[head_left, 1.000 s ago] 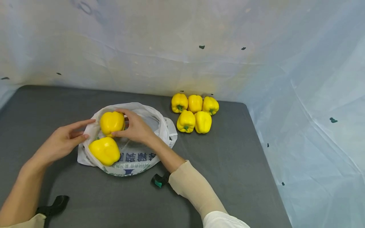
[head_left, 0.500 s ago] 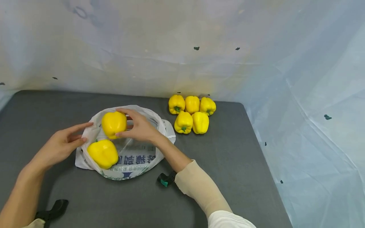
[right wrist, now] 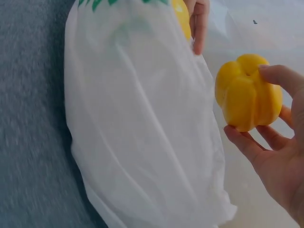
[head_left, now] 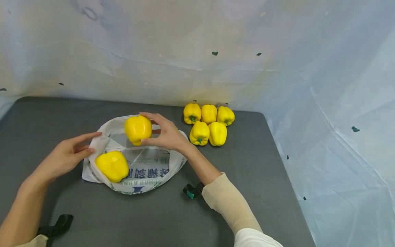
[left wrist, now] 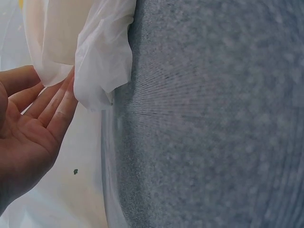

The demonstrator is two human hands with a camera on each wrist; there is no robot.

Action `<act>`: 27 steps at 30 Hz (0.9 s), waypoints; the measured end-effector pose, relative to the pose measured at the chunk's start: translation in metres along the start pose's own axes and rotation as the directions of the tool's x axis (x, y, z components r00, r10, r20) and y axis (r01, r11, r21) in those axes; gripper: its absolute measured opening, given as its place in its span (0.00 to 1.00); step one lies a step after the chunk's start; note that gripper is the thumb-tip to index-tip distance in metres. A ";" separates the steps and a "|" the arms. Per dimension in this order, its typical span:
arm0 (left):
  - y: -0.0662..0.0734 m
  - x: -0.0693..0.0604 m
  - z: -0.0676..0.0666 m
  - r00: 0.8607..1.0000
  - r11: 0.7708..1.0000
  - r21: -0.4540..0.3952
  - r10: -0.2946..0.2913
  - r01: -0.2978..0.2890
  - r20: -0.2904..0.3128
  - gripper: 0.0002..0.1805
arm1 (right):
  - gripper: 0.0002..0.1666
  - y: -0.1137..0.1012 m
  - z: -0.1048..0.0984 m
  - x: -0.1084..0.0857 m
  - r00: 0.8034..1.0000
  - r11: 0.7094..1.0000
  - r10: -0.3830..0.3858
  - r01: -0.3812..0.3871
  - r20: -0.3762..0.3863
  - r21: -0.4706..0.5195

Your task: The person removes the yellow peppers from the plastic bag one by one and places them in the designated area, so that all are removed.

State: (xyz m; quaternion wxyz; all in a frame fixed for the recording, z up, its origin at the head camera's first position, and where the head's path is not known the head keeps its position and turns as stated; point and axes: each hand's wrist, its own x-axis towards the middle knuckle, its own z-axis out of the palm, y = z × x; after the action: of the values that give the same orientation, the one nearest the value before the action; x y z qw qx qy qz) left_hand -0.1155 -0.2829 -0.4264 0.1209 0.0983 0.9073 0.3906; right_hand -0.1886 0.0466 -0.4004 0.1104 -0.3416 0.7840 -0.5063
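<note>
My right hand (head_left: 166,132) grips a yellow bell pepper (head_left: 138,130) between thumb and fingers, up over the mouth of a white plastic bag (head_left: 176,164). In the right wrist view that bell pepper (right wrist: 249,95) is clear of the bag's wall (right wrist: 142,123). At the bag's left rim, my left hand (head_left: 63,157) pinches the plastic; the left wrist view has the bag's edge (left wrist: 102,57) hanging between thumb and fingers of that hand (left wrist: 35,128). Another yellow bell pepper (head_left: 112,167) lies inside the bag at its left side.
Several yellow bell peppers (head_left: 208,114) stand together in two rows at the back of the dark grey table (head_left: 253,178), right of the bag. Pale plastic sheeting (head_left: 172,44) hangs behind the table and along its right side.
My right hand has raised the bell pepper from beside the other one and carried it right across the bag's mouth. My left hand has stayed at the bag's left rim.
</note>
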 end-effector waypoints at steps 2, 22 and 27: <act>0.000 0.000 0.000 1.000 1.000 -0.007 0.001 -0.001 0.001 0.32 | 0.49 -0.001 -0.005 -0.003 1.000 1.000 -0.012 0.012 -0.007 -0.004; -0.001 0.001 -0.006 0.998 0.998 0.025 0.053 -0.053 -0.022 0.31 | 0.48 0.000 -0.068 -0.029 0.997 0.995 0.025 -0.032 -0.075 -0.093; -0.001 -0.002 -0.004 0.998 0.998 0.018 0.058 -0.058 -0.026 0.31 | 0.48 0.005 -0.082 -0.038 0.992 0.991 0.063 -0.076 -0.111 -0.113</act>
State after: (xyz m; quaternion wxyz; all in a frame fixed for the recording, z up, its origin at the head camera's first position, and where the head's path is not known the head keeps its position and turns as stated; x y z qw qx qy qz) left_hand -0.1152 -0.2864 -0.4243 0.0965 0.1204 0.9088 0.3876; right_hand -0.2050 0.1316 -0.3735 0.0655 -0.2922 0.8287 -0.4729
